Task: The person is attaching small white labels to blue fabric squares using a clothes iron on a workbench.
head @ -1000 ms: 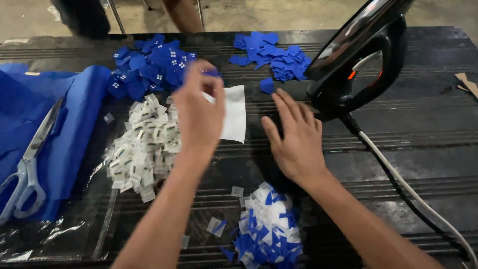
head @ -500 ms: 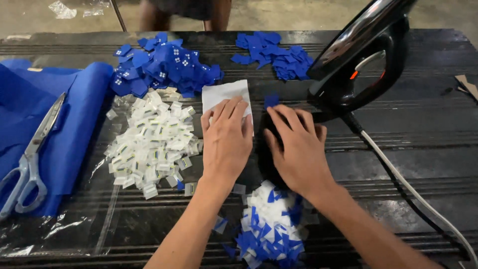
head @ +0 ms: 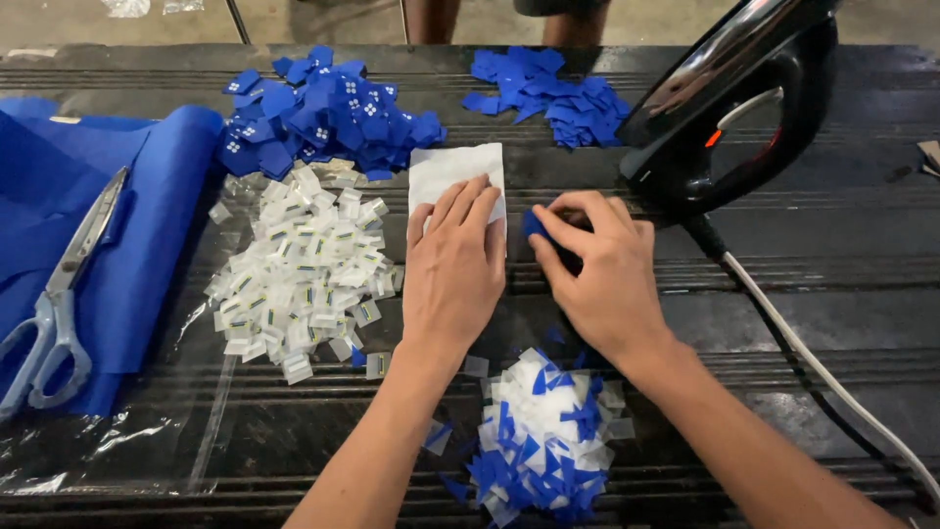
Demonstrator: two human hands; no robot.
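My left hand (head: 452,266) lies flat, palm down, on the near end of a white cloth sheet (head: 450,168) on the dark table. My right hand (head: 597,276) sits just beside it, fingers pinched on a small blue fabric piece (head: 537,224). A pile of white labels (head: 299,266) lies left of my left hand. A heap of blue patches with white marks (head: 328,110) sits behind it. Mixed blue and white scraps (head: 543,436) are heaped between my forearms.
A black iron (head: 729,98) stands tilted at the right, its white cord (head: 832,377) running to the near right edge. Plain blue pieces (head: 548,93) lie behind. Folded blue fabric (head: 117,235) with scissors (head: 59,304) is at the left. A person's legs stand beyond the table.
My left hand came back from the blue patch heap and pressed flat on the white sheet. My right hand curled from flat to pinching a blue piece.
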